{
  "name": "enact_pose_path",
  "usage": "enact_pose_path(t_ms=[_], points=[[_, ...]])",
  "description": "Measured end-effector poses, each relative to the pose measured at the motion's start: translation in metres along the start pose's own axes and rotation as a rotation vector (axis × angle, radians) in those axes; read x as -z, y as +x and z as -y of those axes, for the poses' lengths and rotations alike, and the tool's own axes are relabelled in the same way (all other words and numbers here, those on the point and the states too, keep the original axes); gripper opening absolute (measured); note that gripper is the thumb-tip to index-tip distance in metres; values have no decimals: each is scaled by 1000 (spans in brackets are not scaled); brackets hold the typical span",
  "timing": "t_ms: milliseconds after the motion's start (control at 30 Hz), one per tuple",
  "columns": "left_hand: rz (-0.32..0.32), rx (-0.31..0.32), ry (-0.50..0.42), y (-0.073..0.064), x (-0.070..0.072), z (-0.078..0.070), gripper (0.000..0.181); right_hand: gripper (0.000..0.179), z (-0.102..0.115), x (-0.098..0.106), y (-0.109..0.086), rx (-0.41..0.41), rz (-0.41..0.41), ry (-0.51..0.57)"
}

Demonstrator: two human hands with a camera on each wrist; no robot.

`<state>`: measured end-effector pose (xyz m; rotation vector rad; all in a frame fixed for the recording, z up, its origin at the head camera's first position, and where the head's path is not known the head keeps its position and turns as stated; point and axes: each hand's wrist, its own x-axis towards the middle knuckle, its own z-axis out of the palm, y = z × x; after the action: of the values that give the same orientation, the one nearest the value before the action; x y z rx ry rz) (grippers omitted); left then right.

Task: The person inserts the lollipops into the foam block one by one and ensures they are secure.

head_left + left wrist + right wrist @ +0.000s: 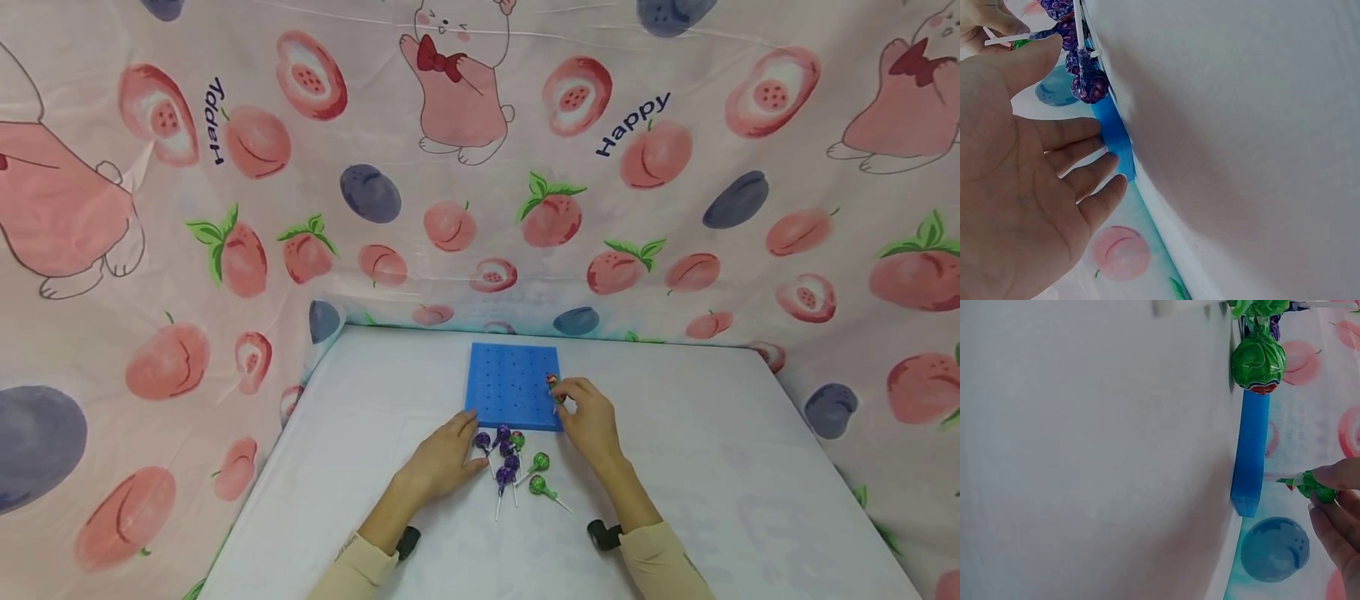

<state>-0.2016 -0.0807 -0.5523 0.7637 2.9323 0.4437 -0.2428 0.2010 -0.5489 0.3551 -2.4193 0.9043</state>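
Observation:
My right hand (pixel 591 421) pinches a green lollipop (pixel 1317 486) by its wrapped head, over the right side of a blue board (pixel 510 387) with rows of small holes. The lollipop's white stick points at the board's top face; whether its tip is in a hole I cannot tell. My left hand (pixel 442 458) lies with fingers extended, fingertips at the board's front left corner. Near its thumb is a group of purple lollipops (pixel 505 475). Green lollipops (pixel 537 485) lie to the right of these, in front of the board.
A white-covered table (pixel 360 400) carries the board and lollipops. Behind and at both sides hangs a pink fruit-print cloth (pixel 450 183). Dark wrist cameras (pixel 602 535) sit at the sleeve cuffs, close above the table.

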Motion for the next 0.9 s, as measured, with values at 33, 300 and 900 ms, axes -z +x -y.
enact_pose_path(t_ms=[33,300,900], points=[[1,1,-1,0,0,0,76,29,0,0,-1,0,8,-5],[-6,-3,3,0,-1,1,76,28,0,-3,-2,8,25,-24],[1,2,-9,0,1,0,76,33,-3,-1,0,40,61,-16]])
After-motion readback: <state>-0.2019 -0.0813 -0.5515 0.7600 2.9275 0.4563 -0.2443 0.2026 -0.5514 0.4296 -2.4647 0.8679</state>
